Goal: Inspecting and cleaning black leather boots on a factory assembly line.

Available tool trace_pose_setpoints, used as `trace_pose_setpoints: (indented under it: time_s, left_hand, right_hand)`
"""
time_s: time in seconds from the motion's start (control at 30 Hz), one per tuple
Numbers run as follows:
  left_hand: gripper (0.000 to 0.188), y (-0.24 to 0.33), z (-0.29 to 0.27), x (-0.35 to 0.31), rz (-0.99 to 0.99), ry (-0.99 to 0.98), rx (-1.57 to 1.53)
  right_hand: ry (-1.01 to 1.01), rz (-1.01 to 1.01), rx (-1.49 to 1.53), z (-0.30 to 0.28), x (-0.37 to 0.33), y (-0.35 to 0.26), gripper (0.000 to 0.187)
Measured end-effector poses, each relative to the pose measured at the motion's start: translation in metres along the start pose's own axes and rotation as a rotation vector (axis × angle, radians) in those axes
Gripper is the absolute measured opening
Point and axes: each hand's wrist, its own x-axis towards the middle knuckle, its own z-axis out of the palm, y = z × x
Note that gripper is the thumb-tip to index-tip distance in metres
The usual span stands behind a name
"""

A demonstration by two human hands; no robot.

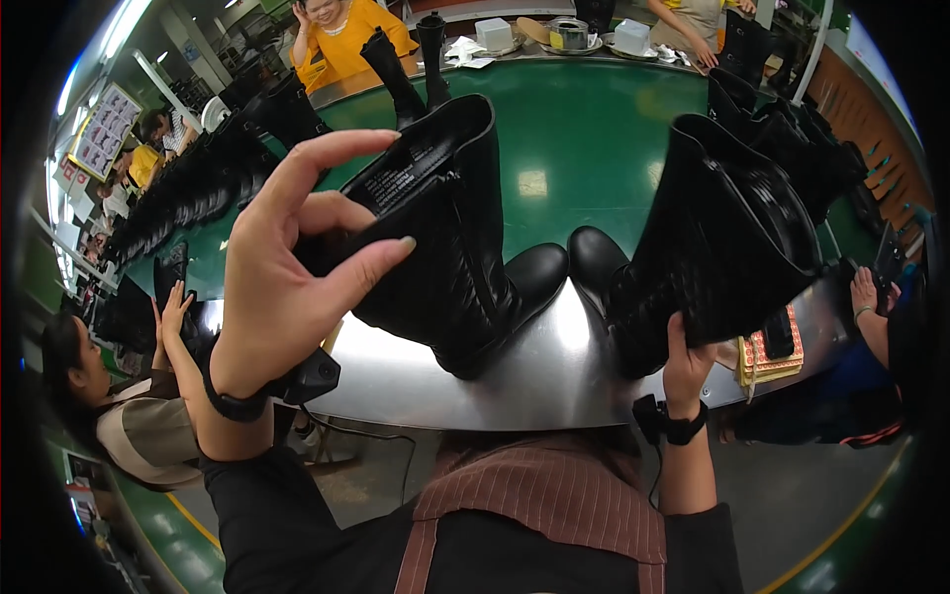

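Note:
Two tall black boots stand on the shiny metal table edge, toes turned toward each other. My left hand [297, 257] is raised at the top of the left boot [465, 267]. Its thumb and forefinger are spread wide beside the shaft opening, and a bent finger lies near the rim, where contact is hard to judge. Printed lining shows inside that shaft. The right boot [683, 238] tilts to the right, its opening facing me. Low on its shaft, my right hand [688, 371] grips it, thumb in front and the other fingers mostly hidden behind.
A green tabletop [594, 109] extends beyond the metal edge [396, 371]. Rows of black boots [188, 183] line the left; more boots [782, 139] stand at right. Sticker sheets [770, 356] lie beside my right hand. Co-workers sit at left, right and across.

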Motion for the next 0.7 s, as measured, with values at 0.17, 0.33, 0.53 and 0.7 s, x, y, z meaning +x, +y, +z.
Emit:
trace_pose_setpoints:
  time_s: [0.17,0.33,0.53,0.7]
  left_hand:
    - [0.043,0.000,-0.010,-0.003,-0.162,-0.030,0.166]
    - [0.023,-0.002,0.000,0.002,0.060,-0.025,0.432]
    - [0.014,0.026,0.016,-0.022,0.237,-0.031,0.464]
    - [0.018,0.043,0.024,-0.029,0.280,-0.045,0.485]
  right_hand:
    - [-0.003,0.006,-0.295,-0.019,-0.018,-0.001,0.029]
    - [0.163,-0.523,-0.295,-0.017,-0.019,-0.026,0.049]
    - [-0.395,-0.337,-0.151,0.035,-0.002,-0.095,0.019]
    - [-0.452,-0.222,0.000,0.106,0.023,-0.122,0.028]
